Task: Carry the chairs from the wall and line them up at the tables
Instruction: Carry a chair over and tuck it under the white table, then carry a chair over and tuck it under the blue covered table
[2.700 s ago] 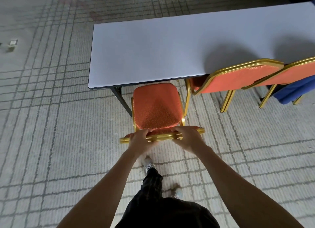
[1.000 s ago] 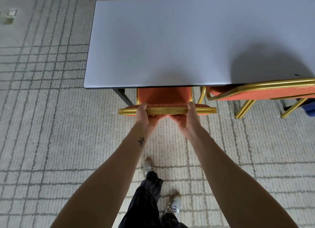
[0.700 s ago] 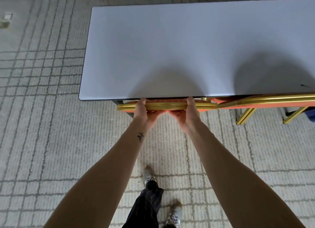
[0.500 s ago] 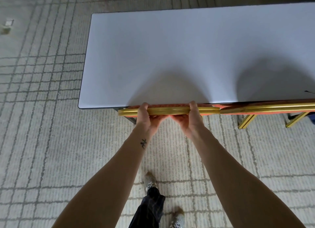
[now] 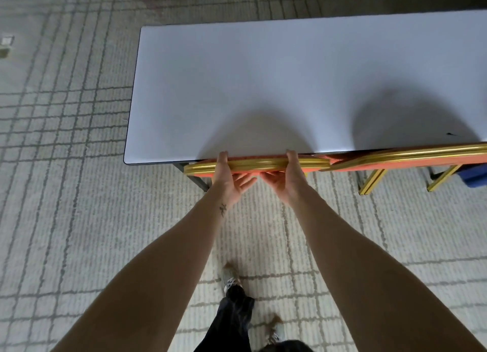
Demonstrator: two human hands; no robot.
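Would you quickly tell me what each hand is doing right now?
Left hand: grips the chair by its back.
Right hand: grips the same chair.

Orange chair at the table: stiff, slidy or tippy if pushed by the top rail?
Probably stiff: the chair has a gold, metal-looking frame, and the left hand and right hand hold it by the top rail alone. It likely drags rather than glides on the textured carpet. A high push might tilt it; its legs are hidden.
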